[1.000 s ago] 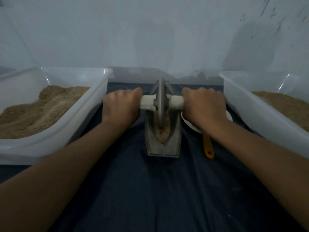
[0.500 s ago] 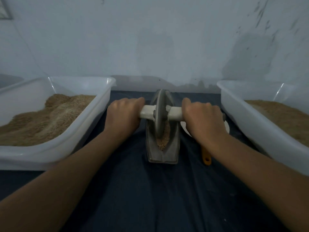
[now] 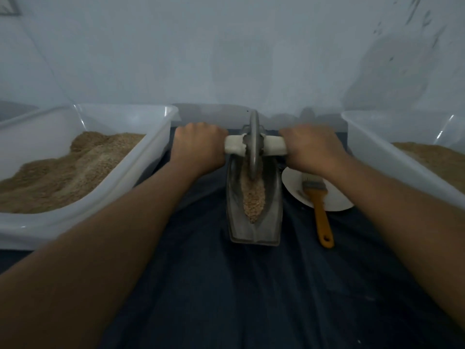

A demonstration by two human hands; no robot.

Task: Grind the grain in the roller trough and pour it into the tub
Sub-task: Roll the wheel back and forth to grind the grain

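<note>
Between our left hand [image 3: 198, 149] and right hand [image 3: 310, 149], both clenched on the handle [image 3: 273, 148], the wheel [image 3: 253, 147] stands at the trough's [image 3: 273, 210] far end; grain [image 3: 253, 195] lies lengthwise toward us.

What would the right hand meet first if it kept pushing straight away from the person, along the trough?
Probably the wall: beyond the right hand only a short strip of dark cloth shows before it, though depth is hard to judge.
</note>
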